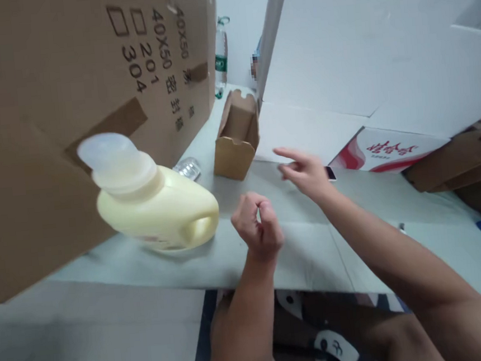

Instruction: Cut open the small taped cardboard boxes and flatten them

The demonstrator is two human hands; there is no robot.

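My left hand (256,224) is curled into a loose fist above the table, with a small gap between thumb and fingers and nothing visible in it. To its left stands a big pale-yellow plastic jug (171,209) with a translucent cap and a built-in handle; the hand does not appear to touch it. My right hand (305,172) is empty, its index finger stretched out towards the left and its fingers apart. Just beyond both hands is a narrow open-topped brown cardboard box (234,156). Part of a phone (331,173) shows behind my right hand.
A large printed cardboard carton (89,92) fills the left side. White panels (363,40) rise at the back right, above a red-and-white carton (393,147). A water bottle (221,61) stands at the back; a clear plastic bottle (188,168) lies behind the jug. The table (306,253) has a pale cover.
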